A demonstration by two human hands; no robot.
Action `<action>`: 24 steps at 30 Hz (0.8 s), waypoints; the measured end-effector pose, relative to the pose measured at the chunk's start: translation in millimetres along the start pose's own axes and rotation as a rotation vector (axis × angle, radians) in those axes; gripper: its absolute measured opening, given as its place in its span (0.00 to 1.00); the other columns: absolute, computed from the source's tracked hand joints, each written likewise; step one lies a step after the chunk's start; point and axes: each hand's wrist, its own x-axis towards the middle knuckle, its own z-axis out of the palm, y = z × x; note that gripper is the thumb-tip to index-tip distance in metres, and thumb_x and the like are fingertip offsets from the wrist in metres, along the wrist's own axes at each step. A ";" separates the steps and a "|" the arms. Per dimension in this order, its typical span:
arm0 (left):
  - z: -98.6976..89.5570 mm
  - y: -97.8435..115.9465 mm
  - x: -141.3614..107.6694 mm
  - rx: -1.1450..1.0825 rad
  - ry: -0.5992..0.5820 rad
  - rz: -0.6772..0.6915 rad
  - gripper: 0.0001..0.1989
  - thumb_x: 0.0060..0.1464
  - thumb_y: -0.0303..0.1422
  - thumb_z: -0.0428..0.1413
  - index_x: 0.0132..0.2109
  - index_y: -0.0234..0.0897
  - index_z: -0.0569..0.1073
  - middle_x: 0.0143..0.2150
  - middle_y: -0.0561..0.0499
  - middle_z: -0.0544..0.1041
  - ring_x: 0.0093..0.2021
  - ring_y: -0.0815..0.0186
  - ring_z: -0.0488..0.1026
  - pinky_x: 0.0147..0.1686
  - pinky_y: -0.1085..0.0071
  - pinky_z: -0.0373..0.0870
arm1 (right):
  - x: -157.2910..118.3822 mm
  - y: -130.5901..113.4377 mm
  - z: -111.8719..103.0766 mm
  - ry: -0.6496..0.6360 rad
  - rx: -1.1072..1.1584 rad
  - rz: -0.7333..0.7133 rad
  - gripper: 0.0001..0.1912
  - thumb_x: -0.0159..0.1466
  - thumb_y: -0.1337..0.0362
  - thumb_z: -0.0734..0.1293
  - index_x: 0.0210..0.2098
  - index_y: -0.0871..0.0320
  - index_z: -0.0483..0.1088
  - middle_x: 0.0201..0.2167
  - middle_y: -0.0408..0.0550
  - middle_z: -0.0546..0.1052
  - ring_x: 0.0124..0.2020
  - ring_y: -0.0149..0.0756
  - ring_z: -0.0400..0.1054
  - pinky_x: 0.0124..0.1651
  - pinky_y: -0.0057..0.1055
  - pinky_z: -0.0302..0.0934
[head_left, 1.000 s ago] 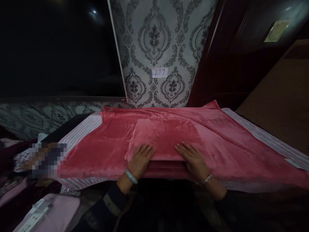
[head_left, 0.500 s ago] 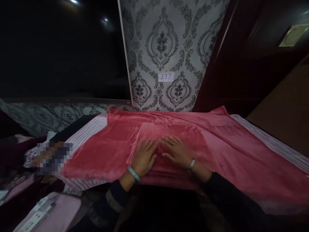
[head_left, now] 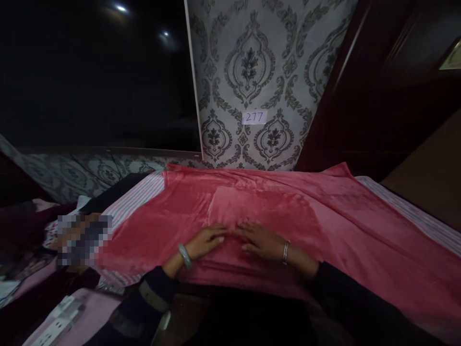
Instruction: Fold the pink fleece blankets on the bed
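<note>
A red plush blanket lies spread out in front of me, with creases along its far part and a few folds near the front edge. My left hand rests on it left of the middle, fingers stretched out and pointing right. Just to the right, my right hand lies flat on the blanket, its fingers extended toward the left hand. A small gap of red cloth separates the fingertips. Neither hand grips anything. A bracelet circles each wrist.
Striped cloth shows from under the blanket on both sides. A white power strip sits on a pink surface at lower left. Behind stand a large dark screen, patterned wallpaper and a paper label reading 277.
Both hands have slid a little nearer to me over the blanket. The left hand has turned so its fingers point right. The view has shifted slightly left.
</note>
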 end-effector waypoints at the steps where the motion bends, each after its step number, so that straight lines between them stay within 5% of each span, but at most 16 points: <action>1: -13.5 -1.9 5.2 -0.114 0.013 -0.013 0.23 0.67 0.39 0.47 0.63 0.45 0.75 0.62 0.46 0.77 0.61 0.58 0.75 0.60 0.58 0.73 | 9.7 3.6 -9.2 0.043 0.007 -0.011 0.34 0.74 0.45 0.58 0.73 0.53 0.56 0.72 0.58 0.59 0.72 0.51 0.53 0.71 0.54 0.52; 4: -49.6 -1.7 33.1 -0.254 0.161 -0.070 0.24 0.67 0.40 0.44 0.61 0.41 0.76 0.58 0.47 0.80 0.56 0.59 0.78 0.59 0.59 0.75 | 46.6 7.3 -26.9 0.114 0.000 -0.002 0.36 0.73 0.45 0.58 0.74 0.56 0.54 0.72 0.60 0.57 0.73 0.53 0.51 0.71 0.54 0.51; 7: -66.8 2.9 76.8 -0.206 0.185 -0.014 0.26 0.68 0.42 0.44 0.63 0.35 0.73 0.63 0.45 0.75 0.64 0.58 0.72 0.67 0.58 0.66 | 77.9 0.0 -18.9 0.059 -0.016 -0.042 0.39 0.72 0.44 0.61 0.75 0.57 0.52 0.74 0.60 0.52 0.74 0.55 0.46 0.72 0.57 0.47; 12: -33.4 -2.1 143.4 0.182 0.023 -0.100 0.27 0.68 0.39 0.47 0.70 0.36 0.65 0.72 0.43 0.64 0.72 0.55 0.59 0.72 0.50 0.53 | 87.3 -15.3 25.0 0.112 -0.042 -0.161 0.36 0.72 0.46 0.62 0.73 0.57 0.57 0.73 0.59 0.57 0.74 0.55 0.44 0.73 0.62 0.34; 17: 9.3 -26.2 163.2 0.311 0.016 -0.216 0.29 0.68 0.39 0.48 0.71 0.33 0.62 0.75 0.36 0.57 0.76 0.46 0.50 0.72 0.38 0.38 | 80.9 -14.8 35.3 0.158 0.004 -0.190 0.32 0.72 0.48 0.63 0.70 0.57 0.63 0.68 0.58 0.65 0.71 0.52 0.51 0.74 0.58 0.37; 24: -6.6 -59.8 176.4 0.323 -0.021 -0.310 0.28 0.70 0.44 0.43 0.71 0.38 0.62 0.73 0.40 0.62 0.74 0.54 0.55 0.71 0.51 0.52 | 83.8 -15.3 27.8 0.079 0.022 -0.135 0.35 0.72 0.46 0.62 0.73 0.55 0.57 0.74 0.61 0.53 0.75 0.54 0.42 0.72 0.62 0.42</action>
